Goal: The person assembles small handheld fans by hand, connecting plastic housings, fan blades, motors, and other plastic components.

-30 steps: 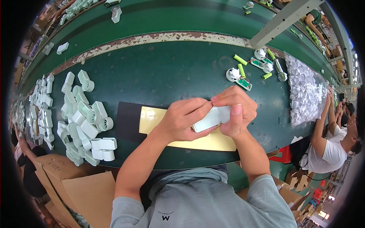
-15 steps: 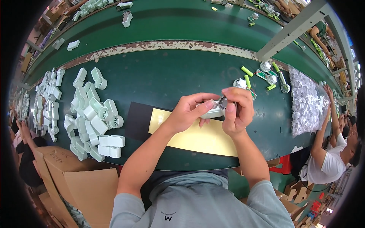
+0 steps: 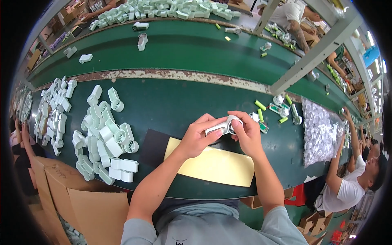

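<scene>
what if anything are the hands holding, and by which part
A whitish plastic housing with an elongated handle and a round ring: the left hand grips the handle, the right hand holds the ring.

Beyond the green table [image 3: 175, 102] lies a wide green belt [image 3: 196, 53], and a chipped rail [image 3: 163, 74] lines the table's far edge. A metal post [image 3: 314, 55] slants above the table's right end; strip lights [image 3: 370, 37] glow right of the table.

Housing [image 3: 216, 127] held at frame centre looks smooth plastic, yellow sheet [image 3: 216, 168] below it glossy, bag [image 3: 320, 136] at right crinkled clear film, carton [image 3: 99, 214] at lower left matt cardboard, ledge [image 3: 163, 74] across upper frame rough with flaking paint.
</scene>
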`<state>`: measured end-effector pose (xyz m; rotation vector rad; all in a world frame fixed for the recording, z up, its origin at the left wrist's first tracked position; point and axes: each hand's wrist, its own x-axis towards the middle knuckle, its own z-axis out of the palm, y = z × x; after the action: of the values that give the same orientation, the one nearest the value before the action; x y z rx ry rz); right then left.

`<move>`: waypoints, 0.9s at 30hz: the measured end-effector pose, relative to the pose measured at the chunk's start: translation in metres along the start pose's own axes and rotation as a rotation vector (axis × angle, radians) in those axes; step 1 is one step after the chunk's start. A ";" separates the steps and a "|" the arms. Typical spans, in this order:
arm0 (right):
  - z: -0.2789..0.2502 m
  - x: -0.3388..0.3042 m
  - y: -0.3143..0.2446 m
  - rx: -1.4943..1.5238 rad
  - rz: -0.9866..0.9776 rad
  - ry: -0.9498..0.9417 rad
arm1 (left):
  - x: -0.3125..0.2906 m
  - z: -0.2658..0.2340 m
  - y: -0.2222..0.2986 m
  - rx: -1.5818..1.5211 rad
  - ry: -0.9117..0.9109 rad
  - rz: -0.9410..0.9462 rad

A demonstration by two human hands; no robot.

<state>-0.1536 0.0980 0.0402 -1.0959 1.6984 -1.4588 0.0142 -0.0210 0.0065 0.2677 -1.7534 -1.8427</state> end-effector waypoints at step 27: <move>-0.006 0.040 -0.009 0.509 0.238 -0.045 | 0.011 -0.022 -0.029 -0.127 0.524 0.018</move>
<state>-0.1746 0.0648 0.0522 -0.6236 1.2703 -1.5749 0.0094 -0.0465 -0.0214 0.6188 -1.2701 -1.6683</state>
